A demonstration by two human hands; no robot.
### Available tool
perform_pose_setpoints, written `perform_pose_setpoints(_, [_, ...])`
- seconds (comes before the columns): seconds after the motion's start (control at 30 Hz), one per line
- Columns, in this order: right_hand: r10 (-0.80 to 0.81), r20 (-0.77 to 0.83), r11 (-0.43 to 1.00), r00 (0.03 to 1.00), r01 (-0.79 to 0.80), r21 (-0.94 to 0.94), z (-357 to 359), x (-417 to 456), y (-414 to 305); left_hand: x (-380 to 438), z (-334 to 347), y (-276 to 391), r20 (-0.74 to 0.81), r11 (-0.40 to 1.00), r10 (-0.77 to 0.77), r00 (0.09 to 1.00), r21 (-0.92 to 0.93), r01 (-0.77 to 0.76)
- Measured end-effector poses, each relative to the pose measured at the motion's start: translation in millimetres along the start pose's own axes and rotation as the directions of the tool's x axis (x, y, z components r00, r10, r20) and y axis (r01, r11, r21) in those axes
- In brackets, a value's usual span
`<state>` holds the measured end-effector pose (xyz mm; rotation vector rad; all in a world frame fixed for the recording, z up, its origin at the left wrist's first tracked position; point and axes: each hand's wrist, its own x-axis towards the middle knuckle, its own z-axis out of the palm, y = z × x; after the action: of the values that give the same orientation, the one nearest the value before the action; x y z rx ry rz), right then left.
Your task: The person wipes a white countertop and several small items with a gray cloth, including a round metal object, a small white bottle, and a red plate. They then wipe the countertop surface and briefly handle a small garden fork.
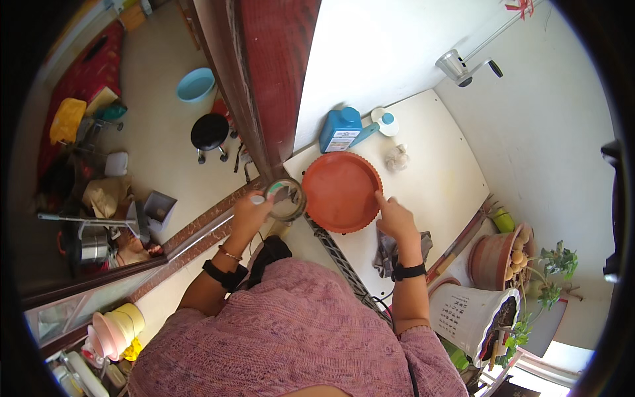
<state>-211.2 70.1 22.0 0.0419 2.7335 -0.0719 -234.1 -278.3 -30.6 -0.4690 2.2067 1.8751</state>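
Observation:
In my left hand (252, 212) is a round vessel with a shiny rim (285, 199), perhaps a cup; its inside is hard to make out. It sits at the left edge of a terracotta-coloured plastic saucer (342, 192) with a notched rim. My right hand (398, 218) touches the saucer's right rim with its fingers. The saucer rests on a white tabletop (446, 149), close to its left edge. A grey cloth (384, 253) lies partly hidden under my right wrist.
Behind the saucer stand a blue plastic jug (341, 130) and a white lid-like item (385, 122). A knotted white plastic bag (397, 158) lies beside them. Potted plants (471, 317) crowd the right side. A dark red wooden door frame (278, 74) rises at the left.

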Motion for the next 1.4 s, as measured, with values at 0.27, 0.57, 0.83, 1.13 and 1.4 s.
perform_pose_setpoints(0.27, [0.135, -0.554, 0.802, 0.822, 0.238, 0.548, -53.7, 114.9, -84.7, 3.3, 60.1, 5.4, 0.204, 0.911, 0.265, 0.942, 0.267, -0.314])
perform_pose_setpoints(0.57, [0.259, -0.525, 0.774, 0.811, 0.151, 0.615, -49.8, 133.8, -50.1, 41.7, 94.0, 47.1, 0.214, 0.565, 0.419, 0.883, 0.699, -0.438])
perform_pose_setpoints(0.83, [0.334, -0.670, 0.914, 0.663, -0.055, 0.401, -52.0, 112.1, 1.1, 73.6, 106.9, 68.2, 0.142, 0.538, 0.391, 0.909, 0.766, -0.351])
perform_pose_setpoints(1.13, [0.123, 0.255, 0.512, 0.959, -0.281, 0.811, 30.1, 42.3, 11.6, 40.7, 98.7, 67.0, 0.228, 0.635, 0.317, 0.920, 0.669, -0.385])
perform_pose_setpoints(1.4, [0.112, 0.255, 0.428, 0.960, -0.278, 0.860, 10.1, 69.7, -5.5, 62.5, 106.9, 70.4, 0.170, 0.669, 0.274, 0.947, 0.674, -0.315])
